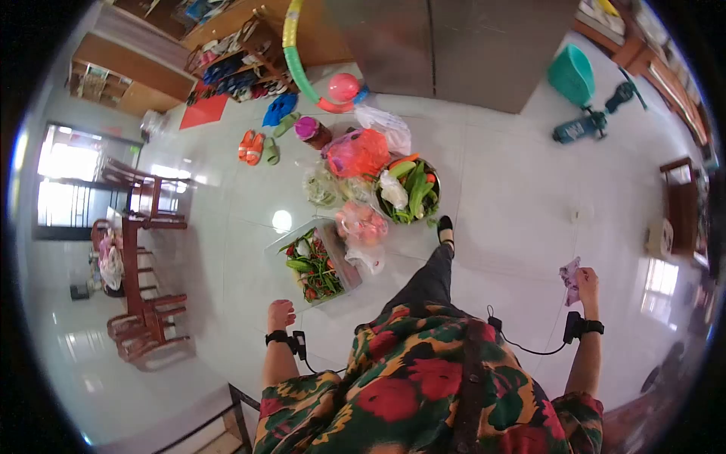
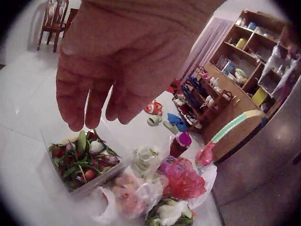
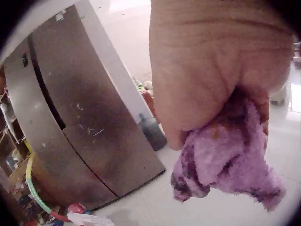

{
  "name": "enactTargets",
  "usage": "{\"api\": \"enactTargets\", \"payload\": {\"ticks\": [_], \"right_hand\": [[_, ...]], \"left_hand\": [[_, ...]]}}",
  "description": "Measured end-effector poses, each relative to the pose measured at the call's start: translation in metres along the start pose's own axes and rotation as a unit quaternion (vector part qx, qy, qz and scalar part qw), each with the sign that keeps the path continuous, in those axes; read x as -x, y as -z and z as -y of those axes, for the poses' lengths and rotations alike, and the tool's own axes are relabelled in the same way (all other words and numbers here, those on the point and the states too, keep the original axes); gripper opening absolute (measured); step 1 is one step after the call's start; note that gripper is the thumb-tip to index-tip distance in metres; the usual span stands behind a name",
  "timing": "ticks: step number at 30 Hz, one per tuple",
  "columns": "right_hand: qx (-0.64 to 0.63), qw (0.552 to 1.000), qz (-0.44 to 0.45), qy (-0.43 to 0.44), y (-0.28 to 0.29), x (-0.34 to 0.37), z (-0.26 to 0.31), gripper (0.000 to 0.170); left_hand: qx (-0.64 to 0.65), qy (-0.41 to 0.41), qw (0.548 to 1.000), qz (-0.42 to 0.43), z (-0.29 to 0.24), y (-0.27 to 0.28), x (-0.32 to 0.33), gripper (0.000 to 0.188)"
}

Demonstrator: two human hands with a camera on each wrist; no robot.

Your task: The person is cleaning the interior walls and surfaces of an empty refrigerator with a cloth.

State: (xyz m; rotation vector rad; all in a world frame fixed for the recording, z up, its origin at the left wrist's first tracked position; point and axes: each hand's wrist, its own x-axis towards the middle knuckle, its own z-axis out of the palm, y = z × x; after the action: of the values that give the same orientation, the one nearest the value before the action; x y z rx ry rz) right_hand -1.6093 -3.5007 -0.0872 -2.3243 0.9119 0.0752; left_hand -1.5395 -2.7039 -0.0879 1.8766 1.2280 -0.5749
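Observation:
My right hand (image 1: pixel 587 283) grips a purple cloth (image 3: pixel 225 155), which hangs crumpled below the fingers in the right wrist view. Dark stains mark parts of the cloth. At the other side of my body, my left hand (image 2: pixel 122 66) holds nothing, its fingers hanging loose. Nearest to it on the floor is a clear plastic box (image 1: pixel 349 281) of green and red vegetables (image 1: pixel 308 268). Beside the box lie a clear bag of pinkish produce (image 1: pixel 361 224) and a red plastic bag (image 1: pixel 358 153). A round container of vegetables (image 1: pixel 416 191) stands in front of my foot.
A brown refrigerator (image 1: pixel 484 45) stands ahead, with a coloured hoop (image 1: pixel 295 64) and a pink ball (image 1: pixel 343 87) beside it. Slippers (image 1: pixel 251 147) lie near the shoe rack (image 1: pixel 242 64). Wooden chairs (image 1: pixel 155 321) are at left; a teal basket (image 1: pixel 572 74) is at far right.

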Motion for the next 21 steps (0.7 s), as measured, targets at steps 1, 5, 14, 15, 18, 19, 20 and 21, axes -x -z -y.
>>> {"api": "enactTargets", "payload": {"ticks": [1, 5, 14, 15, 18, 19, 20, 21], "right_hand": [[0.040, 0.999, 0.005, 0.014, 0.001, -0.026, 0.025, 0.027], [0.130, 0.987, 0.060, 0.070, -0.010, -0.101, 0.107, 0.023], [-0.123, 0.914, 0.176, 0.343, -0.017, -0.189, 0.384, 0.028], [-0.139, 0.902, 0.156, 0.378, -0.017, -0.193, 0.414, 0.027], [-0.216, 0.852, 0.157, 0.451, -0.020, -0.228, 0.460, 0.035], [-0.229, 0.842, 0.148, 0.465, -0.012, -0.238, 0.473, 0.038], [-0.232, 0.838, 0.142, 0.473, -0.001, -0.253, 0.482, 0.038], [-0.216, 0.839, 0.102, 0.489, 0.010, -0.266, 0.489, 0.039]], "left_hand": [[0.004, -0.014, 1.000, 0.020, -0.008, -0.012, -0.013, 0.016], [-0.097, -0.297, 0.950, 0.001, -0.114, -0.134, -0.038, 0.015], [0.127, -0.410, 0.793, 0.433, -0.455, -0.346, 0.188, 0.039], [0.251, -0.277, 0.786, 0.492, -0.476, -0.354, 0.204, 0.033], [0.435, -0.142, 0.721, 0.521, -0.530, -0.375, 0.210, 0.029], [0.432, -0.152, 0.720, 0.522, -0.546, -0.380, 0.205, 0.029], [0.440, -0.176, 0.712, 0.518, -0.565, -0.383, 0.195, 0.026], [0.448, -0.202, 0.703, 0.513, -0.587, -0.383, 0.188, 0.023]]}}
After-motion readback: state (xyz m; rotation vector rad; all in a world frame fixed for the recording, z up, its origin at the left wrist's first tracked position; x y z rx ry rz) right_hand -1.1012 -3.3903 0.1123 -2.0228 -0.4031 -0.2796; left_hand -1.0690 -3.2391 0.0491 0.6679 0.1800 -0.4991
